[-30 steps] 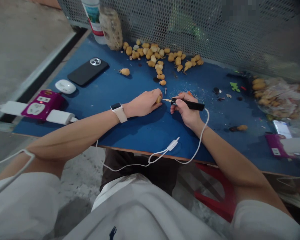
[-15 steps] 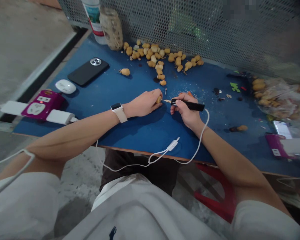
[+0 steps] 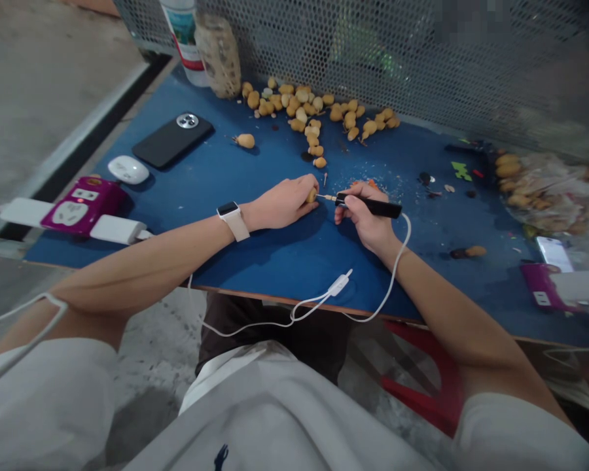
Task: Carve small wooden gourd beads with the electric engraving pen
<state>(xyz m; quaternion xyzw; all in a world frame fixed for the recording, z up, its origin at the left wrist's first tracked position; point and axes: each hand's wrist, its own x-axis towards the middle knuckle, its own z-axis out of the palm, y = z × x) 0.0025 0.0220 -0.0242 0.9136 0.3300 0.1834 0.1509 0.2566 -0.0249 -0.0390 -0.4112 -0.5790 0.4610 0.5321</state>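
My left hand is shut on a small tan nut, with most of the nut hidden by my fingers. My right hand grips a black electric engraving pen like a writing tool, and a white cable runs from its rear end. The pen's thin brass tip points at the nut, very close to it or touching; I cannot tell which. Several carved tan nuts lie in a loose heap beyond my hands on the blue board. Pale dust is scattered near my right hand.
A black phone, white oval case and magenta power strip lie at left. A bottle and jar stand against a perforated metal screen. At right lies a plastic bag of nuts. A red stool sits below.
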